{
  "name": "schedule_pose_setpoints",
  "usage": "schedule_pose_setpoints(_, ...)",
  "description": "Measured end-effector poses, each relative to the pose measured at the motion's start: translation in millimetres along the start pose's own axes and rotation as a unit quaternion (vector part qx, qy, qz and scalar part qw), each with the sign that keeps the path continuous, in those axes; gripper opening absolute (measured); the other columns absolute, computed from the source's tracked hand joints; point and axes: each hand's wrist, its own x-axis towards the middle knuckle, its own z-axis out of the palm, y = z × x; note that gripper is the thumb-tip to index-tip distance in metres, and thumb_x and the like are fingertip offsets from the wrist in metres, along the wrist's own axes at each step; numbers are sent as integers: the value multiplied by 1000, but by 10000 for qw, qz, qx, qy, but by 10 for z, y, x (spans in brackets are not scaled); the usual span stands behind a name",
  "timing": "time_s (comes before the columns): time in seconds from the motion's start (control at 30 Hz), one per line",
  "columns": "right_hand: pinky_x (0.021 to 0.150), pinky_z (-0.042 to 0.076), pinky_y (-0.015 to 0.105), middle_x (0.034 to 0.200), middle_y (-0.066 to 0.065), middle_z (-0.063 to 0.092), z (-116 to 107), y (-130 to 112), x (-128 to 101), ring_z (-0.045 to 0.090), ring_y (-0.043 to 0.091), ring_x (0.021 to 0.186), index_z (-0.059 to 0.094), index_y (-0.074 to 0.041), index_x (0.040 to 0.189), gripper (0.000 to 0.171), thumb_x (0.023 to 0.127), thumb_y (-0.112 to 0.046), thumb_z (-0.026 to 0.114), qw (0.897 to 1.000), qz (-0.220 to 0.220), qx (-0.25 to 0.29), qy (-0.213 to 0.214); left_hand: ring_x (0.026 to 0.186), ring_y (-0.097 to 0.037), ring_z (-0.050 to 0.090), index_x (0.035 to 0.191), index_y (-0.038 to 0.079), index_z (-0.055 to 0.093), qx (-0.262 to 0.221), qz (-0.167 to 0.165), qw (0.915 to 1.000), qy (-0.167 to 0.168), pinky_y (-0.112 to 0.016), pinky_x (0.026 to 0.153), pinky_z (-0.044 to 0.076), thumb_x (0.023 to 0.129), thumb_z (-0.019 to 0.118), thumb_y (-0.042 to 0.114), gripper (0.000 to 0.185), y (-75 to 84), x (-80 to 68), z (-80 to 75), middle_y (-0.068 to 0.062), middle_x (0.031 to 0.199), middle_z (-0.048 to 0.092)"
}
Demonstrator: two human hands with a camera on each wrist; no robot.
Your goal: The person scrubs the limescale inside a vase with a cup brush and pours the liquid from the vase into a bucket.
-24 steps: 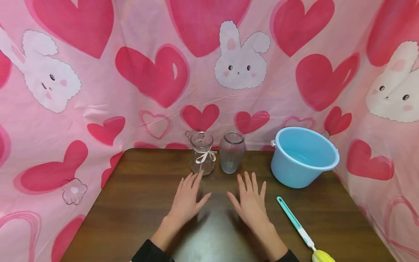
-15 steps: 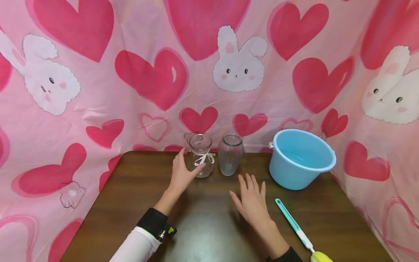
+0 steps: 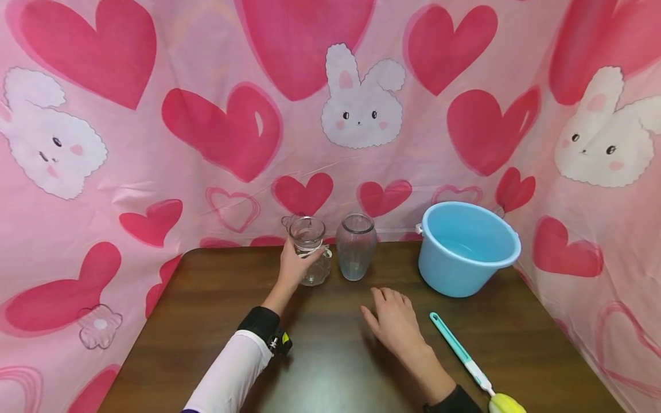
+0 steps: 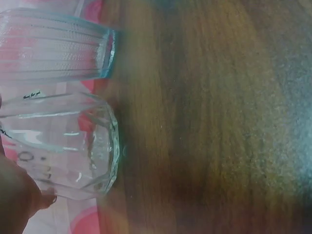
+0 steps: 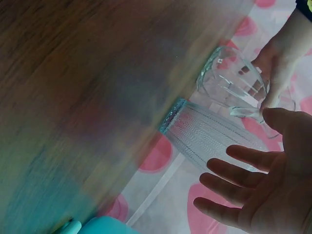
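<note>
From here I see the left hand (image 3: 295,265) with its fingers clamped on the clear jar (image 3: 317,273), which stands upright on the brown bench (image 3: 330,355). The thumb is in front, but the other fingers are mostly hidden behind the jar in the head view. The white bow (image 3: 328,251) sits by the thumb tip, and I can't see all of it. In the left wrist view the jar's top is cut off. The tall vase (image 3: 356,252) is just right of the left fingers. The right hand (image 3: 395,318) has its fingers loose and apart; the right wrist view shows them hiding part of the vase. The blue bucket (image 3: 448,275) is past those fingers, to their right. The brush (image 3: 457,344) lies right of them too, its yellow end (image 3: 506,404) cut off.
</note>
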Motion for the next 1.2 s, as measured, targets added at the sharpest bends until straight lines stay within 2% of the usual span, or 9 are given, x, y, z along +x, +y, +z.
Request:
schedule_pose_setpoints(0.17,114,34,68,139,23,61,-15,-8,17,51,43,136,61,0,138,57,100,-42,69,9999,87,96,-21,137,-32,52,151,9,44,145,-61,9999,-13,-51,116,38,80,92,25,87,-7,-32,-74,-15,144,57)
schedule_pose_setpoints(0.3,115,26,73,143,22,59,-28,6,27,45,45,141,60,-1,139,57,101,-43,66,9999,99,134,-3,137,-32,52,151,11,43,205,-151,9996,-130,-51,116,39,79,93,26,89,14,-125,-118,-15,143,58)
schedule_pose_setpoints(0.5,114,26,74,143,24,59,-74,64,31,45,47,141,61,0,139,58,101,-43,66,9998,164,86,8,135,-32,54,148,12,45,171,-160,9988,-435,-52,114,41,80,92,26,84,73,-341,-137,-15,141,60)
schedule_pose_setpoints(0.67,114,26,74,143,26,58,-118,96,40,44,48,142,60,2,139,58,101,-42,67,9997,192,107,-65,130,-31,57,145,15,48,18,30,9974,-720,-52,109,45,79,93,25,80,133,-513,-127,-12,138,61)
schedule_pose_setpoints(0.97,114,26,74,142,26,58,-111,87,4,44,48,141,60,2,139,59,101,-43,65,9997,164,100,-129,127,-39,60,142,15,51,-146,229,9916,-1261,-53,106,47,79,93,19,76,230,-838,-94,-18,136,63)
schedule_pose_setpoints(1.13,114,25,74,142,26,58,-99,86,-12,43,49,142,59,2,139,59,101,-42,66,9993,235,173,-213,124,-37,61,141,16,52,-142,398,9880,-1483,-52,106,47,79,93,21,74,299,-990,-72,-18,135,64)
schedule_pose_setpoints(1.2,114,24,74,143,27,58,-99,87,-16,43,49,142,59,2,140,59,101,-41,67,9991,277,179,-258,123,-33,63,141,16,53,-135,476,9865,-1564,-50,106,48,79,94,21,75,324,-1044,-55,-14,134,66)
